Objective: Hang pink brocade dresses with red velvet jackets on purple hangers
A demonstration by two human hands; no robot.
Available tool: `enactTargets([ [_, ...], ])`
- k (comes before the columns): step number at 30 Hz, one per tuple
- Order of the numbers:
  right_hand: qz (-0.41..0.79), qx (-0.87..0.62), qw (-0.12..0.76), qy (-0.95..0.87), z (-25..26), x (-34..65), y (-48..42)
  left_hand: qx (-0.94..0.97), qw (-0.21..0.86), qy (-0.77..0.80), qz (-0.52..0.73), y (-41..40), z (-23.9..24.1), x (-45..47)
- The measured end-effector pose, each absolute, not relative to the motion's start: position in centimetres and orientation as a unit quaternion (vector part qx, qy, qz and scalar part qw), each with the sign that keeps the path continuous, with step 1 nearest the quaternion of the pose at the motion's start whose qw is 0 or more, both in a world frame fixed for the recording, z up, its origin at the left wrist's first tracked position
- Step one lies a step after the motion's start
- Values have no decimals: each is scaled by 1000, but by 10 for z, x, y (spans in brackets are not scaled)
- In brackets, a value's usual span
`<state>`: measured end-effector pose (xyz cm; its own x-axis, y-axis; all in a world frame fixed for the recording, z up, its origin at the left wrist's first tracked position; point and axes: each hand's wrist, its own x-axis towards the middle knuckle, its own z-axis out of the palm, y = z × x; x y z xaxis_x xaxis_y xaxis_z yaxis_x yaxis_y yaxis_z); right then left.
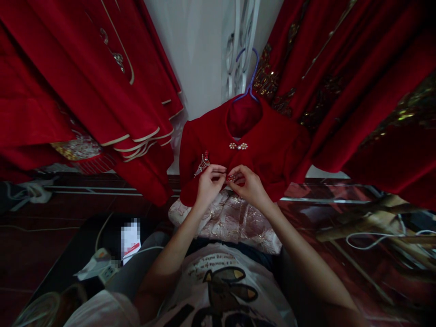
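red jacket (260, 150), likely soft; our right hand (250, 184) pinches its beaded clasp (232, 178), probably fragile, best held by its base; our left hand (211, 181) curls alongside, grip unclear.

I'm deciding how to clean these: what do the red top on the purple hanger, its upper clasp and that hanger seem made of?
Top: probably a wool-like or brushed fabric, matte, since it folds softly without shine.
Clasp: perhaps metal with pearl-like beads, judging by its glints and pale, round centre; plastic is possible.
Hanger: likely plastic-coated wire, thin and evenly coloured.
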<state>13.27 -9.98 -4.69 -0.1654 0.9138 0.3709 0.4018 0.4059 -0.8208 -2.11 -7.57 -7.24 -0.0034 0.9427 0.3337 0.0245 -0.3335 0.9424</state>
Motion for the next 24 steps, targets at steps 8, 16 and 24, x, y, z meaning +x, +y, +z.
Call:
enactTargets([
  [8,388,-462,405,-686,-17,156,-105,597,245,476,598,-25,-90,-51],
  [16,473,-326,498,-650,39,125,-106,555,261,473,632,-24,-87,-29],
  [24,327,-407,519,-677,-41,86,-32,535,300,420,669,-24,-87,-42],
])
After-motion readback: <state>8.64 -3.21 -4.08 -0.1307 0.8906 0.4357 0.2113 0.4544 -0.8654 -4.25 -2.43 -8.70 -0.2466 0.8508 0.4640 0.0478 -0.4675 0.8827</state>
